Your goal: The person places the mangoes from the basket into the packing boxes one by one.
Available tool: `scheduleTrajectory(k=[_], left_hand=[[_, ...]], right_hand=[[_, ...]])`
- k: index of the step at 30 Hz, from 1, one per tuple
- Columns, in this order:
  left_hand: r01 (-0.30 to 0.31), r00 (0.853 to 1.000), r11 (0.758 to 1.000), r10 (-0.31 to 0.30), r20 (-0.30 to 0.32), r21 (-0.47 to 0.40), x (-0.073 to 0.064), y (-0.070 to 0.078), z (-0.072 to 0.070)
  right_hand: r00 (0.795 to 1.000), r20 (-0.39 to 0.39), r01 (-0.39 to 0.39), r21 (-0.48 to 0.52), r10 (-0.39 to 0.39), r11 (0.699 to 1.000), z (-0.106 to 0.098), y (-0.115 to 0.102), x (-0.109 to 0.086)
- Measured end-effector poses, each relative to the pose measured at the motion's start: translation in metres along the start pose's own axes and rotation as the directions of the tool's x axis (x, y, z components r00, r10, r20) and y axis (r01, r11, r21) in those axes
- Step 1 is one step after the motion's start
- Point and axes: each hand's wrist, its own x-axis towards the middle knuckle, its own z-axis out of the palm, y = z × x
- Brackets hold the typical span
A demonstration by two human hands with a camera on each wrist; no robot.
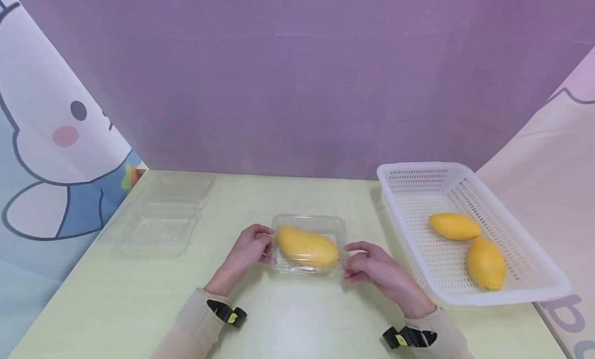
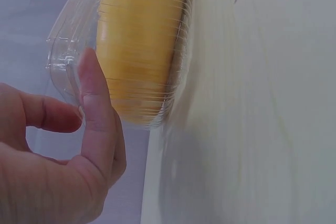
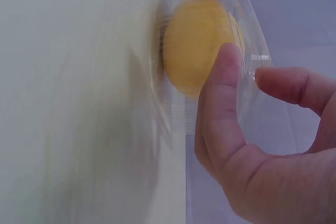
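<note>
A clear plastic clamshell box (image 1: 309, 222) with its lid down stands between the hands. Inside it lies a yellow mango (image 1: 308, 248), seen through the ribbed wall. My left hand (image 1: 251, 248) pinches the left edge of the box between thumb and fingers. On the opposite side my right hand (image 1: 372, 266) pinches the right edge the same way. In the left wrist view the thumb and fingers (image 2: 97, 108) meet at the rim. The right wrist view shows the other thumb and fingers (image 3: 223, 98) at the rim, with the mango (image 3: 197, 45) behind the plastic.
A white perforated basket (image 1: 416, 255) at the right holds two yellow mangoes (image 1: 486, 264). At the back left of the pale table (image 1: 297, 317) lies an opened clear plastic clamshell (image 1: 160, 222). A purple backdrop (image 1: 297, 80) rises behind the table's far edge.
</note>
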Motion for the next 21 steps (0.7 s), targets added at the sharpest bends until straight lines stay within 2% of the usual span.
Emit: scheduleTrajectory(k=[8, 21], left_hand=[[0.003, 1.0, 1.0, -0.003, -0.003, 0.011, -0.001, 0.0015, 0.0005], [-0.006, 1.0, 1.0, 0.006, 0.006, 0.01, -0.0005, 0.0008, 0.0008]], right_hand=[[1.0, -0.012, -0.026, 0.015, 0.026, 1.0, 0.0039, 0.0037, 0.0013], [1.0, -0.024, -0.004, 0.006, 0.004, 1.0, 0.006, 0.0071, 0.0037]])
